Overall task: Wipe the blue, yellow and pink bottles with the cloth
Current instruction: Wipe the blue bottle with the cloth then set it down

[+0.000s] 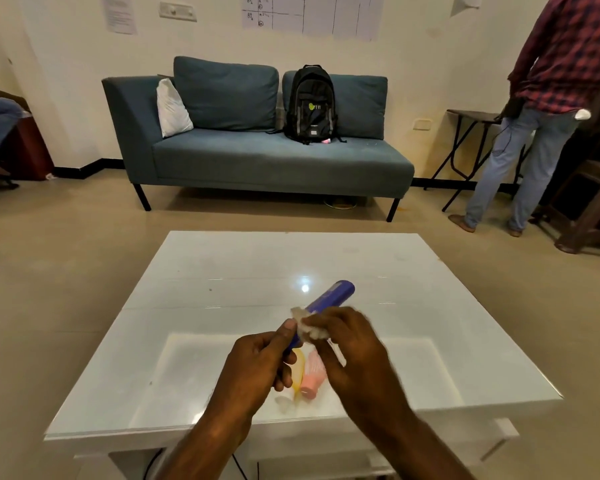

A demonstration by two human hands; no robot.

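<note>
Glossy white table standing before a teal sofa carrying a black backpack. Above the table, the left hand is gripping the lower end of the tilted blue bottle; the right hand is pinching the cloth against it. Yellow bottle and pink bottle are lying side by side underneath.
</note>
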